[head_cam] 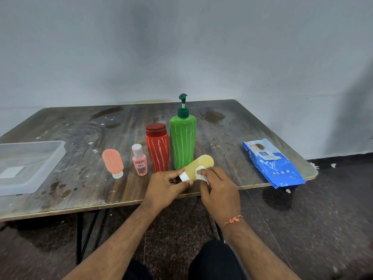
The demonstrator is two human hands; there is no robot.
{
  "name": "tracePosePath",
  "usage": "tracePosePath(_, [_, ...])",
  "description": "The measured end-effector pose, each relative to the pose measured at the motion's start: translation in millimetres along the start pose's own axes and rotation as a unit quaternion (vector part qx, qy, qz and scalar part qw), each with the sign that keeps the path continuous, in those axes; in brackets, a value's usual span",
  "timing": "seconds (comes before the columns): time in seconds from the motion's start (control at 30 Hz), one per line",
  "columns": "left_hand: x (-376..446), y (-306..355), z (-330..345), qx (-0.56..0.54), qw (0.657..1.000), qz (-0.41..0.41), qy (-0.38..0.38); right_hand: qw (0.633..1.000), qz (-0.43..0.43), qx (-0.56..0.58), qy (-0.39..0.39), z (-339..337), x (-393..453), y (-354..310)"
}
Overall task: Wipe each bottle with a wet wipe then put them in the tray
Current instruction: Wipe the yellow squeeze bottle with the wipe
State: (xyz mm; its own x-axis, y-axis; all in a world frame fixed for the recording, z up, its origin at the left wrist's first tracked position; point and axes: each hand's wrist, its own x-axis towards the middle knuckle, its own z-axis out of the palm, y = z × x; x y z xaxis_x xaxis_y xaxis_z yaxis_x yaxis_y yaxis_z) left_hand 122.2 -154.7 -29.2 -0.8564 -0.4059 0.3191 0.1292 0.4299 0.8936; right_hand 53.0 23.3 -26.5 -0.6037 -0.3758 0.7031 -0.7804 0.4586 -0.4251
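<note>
Now: wooden table (80, 126), worn and stained, carries everything. Clear plastic tray (50, 156) at its left edge, nothing inside it. Blue wet-wipe pack (276, 166), one, lying flat near the right front corner.

Five bottles counted. Four stand in a row mid-table, none in the tray: green pump bottle (183, 142), tallest; red bottle (157, 150) touching or just beside it; small pink bottle (139, 161) with white cap; salmon tube (113, 161) standing on its white cap.

Fifth, yellow bottle (198, 165), held tilted above the front edge, cap end toward the person. Left hand (163, 185) pinches its white cap end, fingers curled round. Right hand (219, 188) fingers curled, pressing one folded white wipe (200, 172) against the bottle's side. Thread bracelet (232, 220) on right wrist.
</note>
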Motion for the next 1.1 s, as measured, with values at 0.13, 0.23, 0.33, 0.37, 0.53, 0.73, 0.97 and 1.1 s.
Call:
tracePosePath(0.13, [-0.9,-0.3,-1.4,-0.015,1.0,-0.001,-0.002,0.999,-0.047,0.006,-0.026,3.0,-1.6,-7.0])
tracePosePath(0.23, [-2.4,1.0,-0.9,-0.012,1.0,0.002,-0.006,0.997,-0.066,-0.014,-0.035,-5.5,-0.5,-0.2])
tracePosePath(0.33, [-2.8,-0.1,-0.8,-0.016,1.0,-0.005,-0.004,0.999,-0.035,-0.024,-0.012,-15.6,7.9,8.0])
tracePosePath(0.37, [-3.4,0.4,-0.8,-0.014,1.0,-0.007,-0.005,1.0,-0.017,-0.025,0.003,-17.4,11.9,10.5])
tracePosePath(0.53, [-4.0,1.8,-1.9,-0.014,0.999,-0.026,-0.022,0.998,0.038,0.036,0.033,-18.5,28.0,15.9])
tracePosePath(0.73, [0.1,0.7,-3.1,0.014,0.998,-0.028,-0.057,0.995,0.039,0.093,0.021,-11.9,29.8,20.5])
tracePosePath(0.97, [0.2,9.3,-10.6,0.082,0.99,0.022,-0.109,0.993,0.029,0.113,0.013,-6.6,36.1,22.1])
tracePosePath(1.1, [2.8,7.3,-11.0,0.08,0.99,0.007,-0.12,0.992,0.012,0.127,0.021,-6.3,41.5,20.7])
